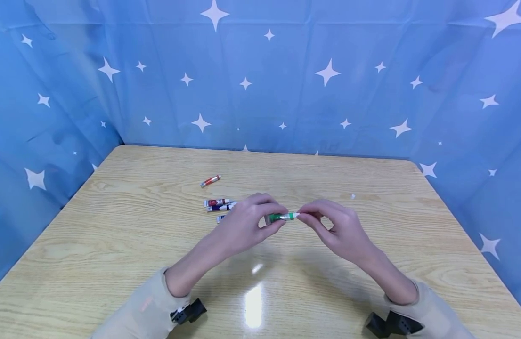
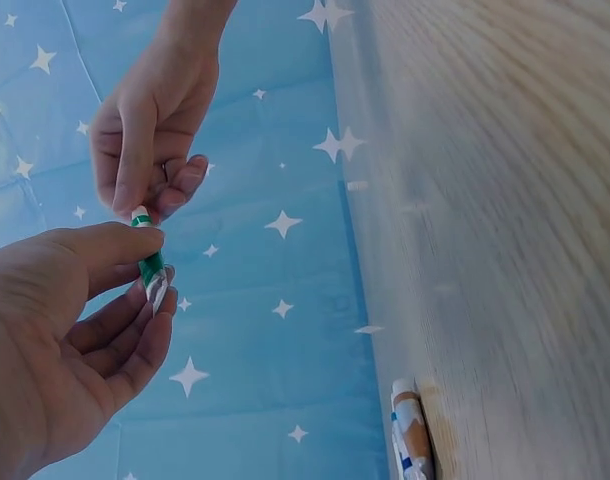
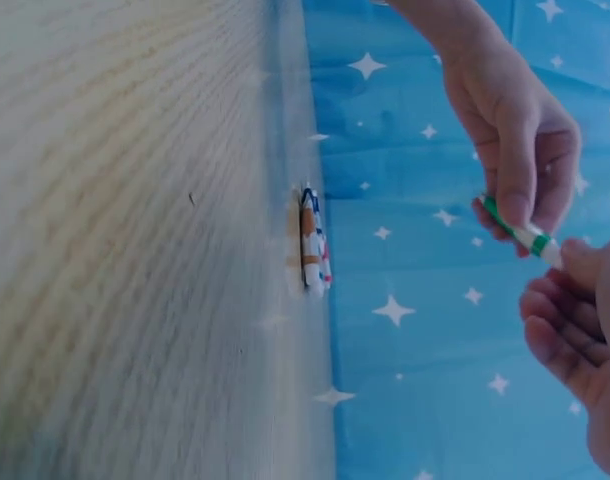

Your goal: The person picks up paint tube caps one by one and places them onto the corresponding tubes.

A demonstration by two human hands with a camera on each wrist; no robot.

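Observation:
Above the middle of the table, my left hand [image 1: 254,216] pinches a green paint tube [image 1: 282,216] around its body. The tube is held nearly level, its white cap end pointing right. My right hand [image 1: 338,226] pinches the white cap between thumb and fingertips. In the left wrist view the green tube [image 2: 151,265] shows a crumpled silvery tail below the left thumb. From the right wrist view, the cap end of the tube [image 3: 533,238] meets the right thumb and fingers; the cap is mostly covered there.
Left of my hands lie a dark red tube [image 1: 216,202], a dark blue tube [image 1: 220,207] and others partly hidden by the left hand. Farther back is an orange-red tube [image 1: 211,181]. A small white piece [image 1: 353,196] lies at right. A starry blue curtain [image 1: 281,94] borders the table.

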